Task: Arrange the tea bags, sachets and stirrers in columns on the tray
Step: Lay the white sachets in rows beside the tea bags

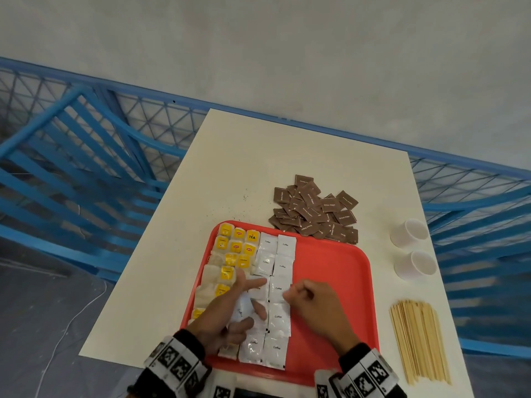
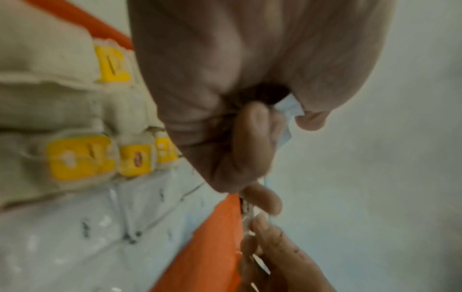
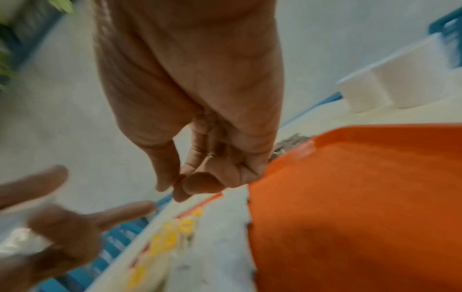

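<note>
A red tray (image 1: 330, 268) lies at the table's near edge. Yellow-tagged tea bags (image 1: 235, 248) fill its left columns, and white coffee sachets (image 1: 278, 318) lie in two columns beside them. My left hand (image 1: 247, 300) is over the inner sachet column and grips a white sachet (image 1: 242, 307) between thumb and curled fingers, forefinger pointing away. The left wrist view shows that sachet (image 2: 287, 106) in my left hand (image 2: 280, 118). My right hand (image 1: 291, 295) hovers at the outer column's right edge, fingers curled. In the right wrist view my right hand (image 3: 182, 183) has thumb against forefinger with nothing visible between.
A heap of brown sachets (image 1: 313, 214) lies on the white table beyond the tray. Wooden stirrers (image 1: 416, 340) are bundled to the tray's right. Two white cups (image 1: 408, 232) (image 1: 415, 265) lie on their sides near the right edge. Blue railing (image 1: 86, 168) runs behind.
</note>
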Demonstrator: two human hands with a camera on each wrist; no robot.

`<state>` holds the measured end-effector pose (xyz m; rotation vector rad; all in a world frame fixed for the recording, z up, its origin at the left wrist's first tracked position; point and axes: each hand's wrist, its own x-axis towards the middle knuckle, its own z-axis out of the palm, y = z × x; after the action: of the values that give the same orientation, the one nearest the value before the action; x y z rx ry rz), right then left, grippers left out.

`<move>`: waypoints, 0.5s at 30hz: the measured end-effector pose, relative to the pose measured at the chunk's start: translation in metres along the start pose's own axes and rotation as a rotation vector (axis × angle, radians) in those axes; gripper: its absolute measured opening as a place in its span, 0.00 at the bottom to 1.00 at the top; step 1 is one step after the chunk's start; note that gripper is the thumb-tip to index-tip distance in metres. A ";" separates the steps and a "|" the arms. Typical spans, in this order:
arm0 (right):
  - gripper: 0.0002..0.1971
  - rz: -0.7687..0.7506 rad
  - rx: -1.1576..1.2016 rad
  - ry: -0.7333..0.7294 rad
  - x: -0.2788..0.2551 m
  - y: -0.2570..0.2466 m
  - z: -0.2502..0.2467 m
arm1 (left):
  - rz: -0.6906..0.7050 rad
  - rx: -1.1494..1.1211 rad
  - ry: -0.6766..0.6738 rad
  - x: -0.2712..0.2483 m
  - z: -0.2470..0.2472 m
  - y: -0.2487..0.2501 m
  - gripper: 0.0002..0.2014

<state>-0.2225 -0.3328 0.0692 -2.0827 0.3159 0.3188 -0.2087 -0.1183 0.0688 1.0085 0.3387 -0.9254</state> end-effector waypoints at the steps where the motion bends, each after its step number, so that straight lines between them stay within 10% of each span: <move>1: 0.07 -0.056 0.069 -0.046 -0.004 -0.016 0.000 | -0.023 -0.095 -0.047 -0.002 0.004 0.004 0.34; 11: 0.05 -0.335 -0.014 -0.272 -0.012 -0.060 0.009 | -0.038 -0.226 -0.286 -0.009 0.014 0.020 0.40; 15: 0.07 -0.329 -0.171 -0.205 -0.003 -0.048 -0.003 | 0.174 0.385 0.000 -0.017 0.009 0.028 0.18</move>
<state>-0.2077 -0.3113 0.1100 -2.2032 -0.1818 0.3662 -0.1978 -0.1114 0.1001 1.3677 0.0689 -0.8486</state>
